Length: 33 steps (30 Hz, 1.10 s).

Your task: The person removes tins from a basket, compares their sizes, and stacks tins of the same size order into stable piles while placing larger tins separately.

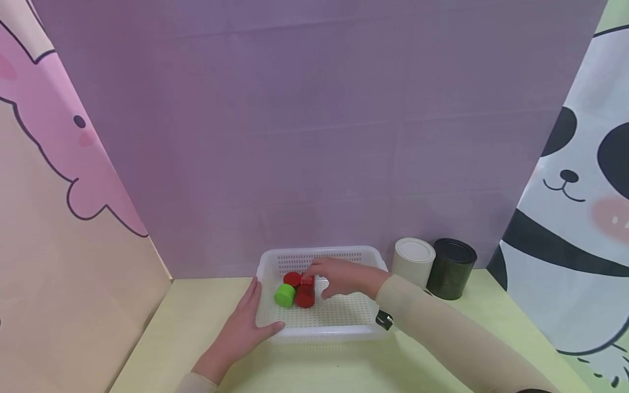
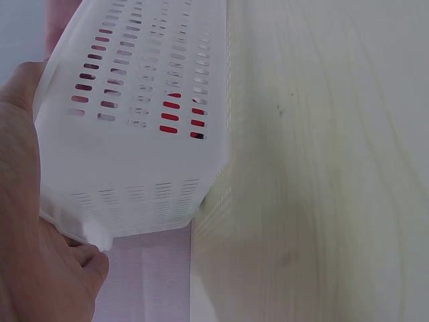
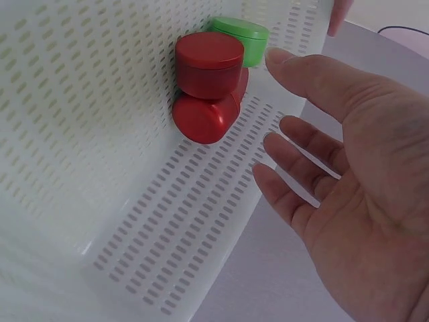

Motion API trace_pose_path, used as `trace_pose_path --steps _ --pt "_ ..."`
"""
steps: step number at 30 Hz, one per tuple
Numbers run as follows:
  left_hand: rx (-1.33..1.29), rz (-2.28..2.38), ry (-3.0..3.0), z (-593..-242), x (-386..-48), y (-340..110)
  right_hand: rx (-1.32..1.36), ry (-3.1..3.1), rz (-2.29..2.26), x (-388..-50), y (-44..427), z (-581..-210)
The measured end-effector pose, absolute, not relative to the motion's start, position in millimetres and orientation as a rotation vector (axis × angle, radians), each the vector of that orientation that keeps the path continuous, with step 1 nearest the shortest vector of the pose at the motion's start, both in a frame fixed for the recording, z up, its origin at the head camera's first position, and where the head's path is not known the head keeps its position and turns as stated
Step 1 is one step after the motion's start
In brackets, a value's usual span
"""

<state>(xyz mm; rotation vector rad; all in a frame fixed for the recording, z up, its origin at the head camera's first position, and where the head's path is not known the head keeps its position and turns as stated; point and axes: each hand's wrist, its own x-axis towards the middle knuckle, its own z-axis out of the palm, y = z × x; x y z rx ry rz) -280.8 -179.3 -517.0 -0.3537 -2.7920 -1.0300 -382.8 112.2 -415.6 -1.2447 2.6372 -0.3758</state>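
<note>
A white perforated plastic basket [image 1: 339,330] stands on the table, and my left hand [image 1: 239,330] grips its left end, thumb at the near rim and fingers along the side. In the left wrist view, fingers [image 2: 87,265] wrap the basket's rim. Inside, toward the left, several small round lidded red tins [image 1: 305,297] lie close together beside a green tin [image 1: 285,295]. My right hand [image 1: 344,277] reaches over the basket by the red tins. The right wrist view shows its fingers spread and apart from the red tins [image 3: 209,64] and green tin [image 3: 244,39].
Right of the basket stand a white lidded can [image 1: 414,259] and a black lidded can [image 1: 452,267], side by side. A purple cloth backdrop [image 1: 295,136] rises behind the pale wooden table [image 1: 314,371]. Cartoon-printed panels [image 1: 570,229] flank both sides.
</note>
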Motion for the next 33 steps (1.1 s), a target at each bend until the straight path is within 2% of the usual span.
trace_pose_path --steps 13,25,33 --pt "-0.358 -1.009 -2.796 -518.9 -283.7 -178.3 -1.352 2.657 -0.131 -397.7 89.8 -431.7" --pt "-0.348 -1.004 -2.797 -519.2 -281.7 -177.6 -1.463 2.662 -0.068 -406.5 87.2 -445.9" --pt "-0.350 -1.010 -2.797 -519.5 -280.7 -177.7 -1.445 2.654 -0.144 -407.1 84.1 -456.4"
